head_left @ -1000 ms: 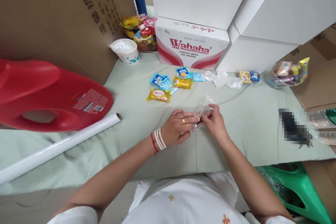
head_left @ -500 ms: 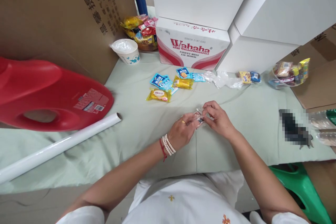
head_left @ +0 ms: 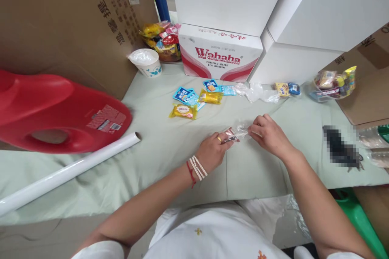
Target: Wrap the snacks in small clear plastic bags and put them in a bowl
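My left hand (head_left: 211, 151), with a ring and beaded bracelets, is closed on a small reddish-and-dark wrapped snack (head_left: 230, 133). A clear plastic bag (head_left: 241, 129) stretches from that snack to my right hand (head_left: 269, 134), whose fingers pinch its other end. Both hands are just above the green cloth. Beyond them lie two yellow-wrapped cakes (head_left: 183, 111) and several blue snack packets (head_left: 185, 95). Further right are crumpled clear bags (head_left: 257, 92) and a pair of small yellow and blue packets (head_left: 287, 90).
A red jug (head_left: 69, 109) and a white roll (head_left: 73, 174) occupy the left. Behind stand a paper cup (head_left: 147, 64), a bag of snacks (head_left: 165, 42) and a Wahaha carton (head_left: 220, 54). At right are a snack tub (head_left: 332, 85) and a blurred dark item (head_left: 340, 147).
My right hand has moved right, away from the left, drawing the clear plastic bag out between them. My left hand keeps its grip on the snack.
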Motion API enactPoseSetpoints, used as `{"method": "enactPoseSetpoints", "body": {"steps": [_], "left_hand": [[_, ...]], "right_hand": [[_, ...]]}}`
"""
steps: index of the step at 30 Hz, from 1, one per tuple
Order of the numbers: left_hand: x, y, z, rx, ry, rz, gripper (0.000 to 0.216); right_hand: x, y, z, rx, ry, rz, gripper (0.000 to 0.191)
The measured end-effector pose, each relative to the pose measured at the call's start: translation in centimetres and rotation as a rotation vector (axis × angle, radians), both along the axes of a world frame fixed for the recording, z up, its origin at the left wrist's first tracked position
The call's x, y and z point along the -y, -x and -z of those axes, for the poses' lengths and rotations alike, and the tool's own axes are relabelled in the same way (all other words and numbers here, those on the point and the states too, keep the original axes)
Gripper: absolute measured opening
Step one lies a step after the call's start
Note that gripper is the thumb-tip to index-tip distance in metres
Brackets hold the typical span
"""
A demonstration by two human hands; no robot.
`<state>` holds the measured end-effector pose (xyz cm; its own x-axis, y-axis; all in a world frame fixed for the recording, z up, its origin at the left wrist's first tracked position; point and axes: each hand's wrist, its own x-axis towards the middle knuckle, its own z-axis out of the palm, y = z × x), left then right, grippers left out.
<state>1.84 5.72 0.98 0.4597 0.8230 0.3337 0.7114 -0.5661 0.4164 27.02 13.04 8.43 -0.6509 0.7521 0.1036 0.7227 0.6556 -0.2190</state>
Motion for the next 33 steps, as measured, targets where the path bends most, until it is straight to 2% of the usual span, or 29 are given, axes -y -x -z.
{"method": "enactPoseSetpoints", "body": {"steps": [2, 4, 6, 8, 9, 11, 13, 16, 18, 21, 23, 25, 28, 30, 31, 33], "left_hand": [[0.2, -0.2, -0.6, -0.055, 0.019, 0.004, 0.042], [0.4, -0.5, -1.4, -0.093, 0.036, 0.023, 0.045], [0.3, -0.9, -2.1, -0.136, 0.060, 0.061, 0.041], [0.1, -1.2, -2.7, -0.189, 0.094, 0.094, 0.034], [-0.1, -1.4, -2.9, -0.214, 0.113, 0.103, 0.032], [-0.4, -1.6, -3.2, -0.252, 0.140, 0.103, 0.031], [-0.5, -1.8, -3.2, -0.269, 0.149, 0.093, 0.033], [-0.3, -1.7, -3.0, -0.273, 0.145, 0.084, 0.035], [0.0, -1.6, -2.8, -0.269, 0.136, 0.077, 0.037], [0.2, -1.4, -2.6, -0.247, 0.119, 0.061, 0.041], [0.3, -1.3, -2.3, -0.221, 0.112, 0.053, 0.044], [0.2, -1.2, -1.8, -0.180, 0.104, 0.049, 0.048], [0.0, -0.7, -0.5, -0.058, 0.082, 0.057, 0.053], [-0.2, -0.3, 0.4, 0.062, 0.056, 0.068, 0.056], [-0.2, -0.2, 0.7, 0.123, 0.037, 0.073, 0.058], [-0.2, 0.1, 1.2, 0.229, 0.001, 0.081, 0.060]], "right_hand": [[0.2, -1.8, 1.4, -0.093, 0.098, 0.165, 0.015], [0.1, -2.9, 2.8, -0.276, 0.269, 0.442, 0.018], [-0.3, -2.9, 4.0, -0.498, 0.486, 0.715, 0.037], [-0.7, -1.8, 4.6, -0.641, 0.666, 0.856, 0.056], [-0.9, -1.1, 4.8, -0.652, 0.710, 0.870, 0.062], [-1.3, 0.5, 5.0, -0.581, 0.728, 0.799, 0.066], [-1.5, 1.6, 5.1, -0.508, 0.749, 0.669, 0.058], [-1.9, 2.3, 4.7, -0.562, 0.822, 0.505, 0.043], [-2.1, 2.4, 4.4, -0.588, 0.730, 0.422, 0.038], [-2.2, 2.7, 4.0, -0.516, 0.445, 0.338, 0.028], [-2.1, 2.9, 4.0, -0.451, 0.382, 0.341, 0.026], [-1.8, 2.8, 4.0, -0.390, 0.440, 0.445, 0.033], [-1.3, 2.1, 4.0, -0.424, 0.631, 0.632, 0.063], [-1.0, 1.4, 3.9, -0.532, 0.759, 0.617, 0.080], [-0.8, 1.1, 3.9, -0.584, 0.809, 0.580, 0.082], [-0.7, 0.7, 4.0, -0.643, 0.875, 0.532, 0.068]]}}
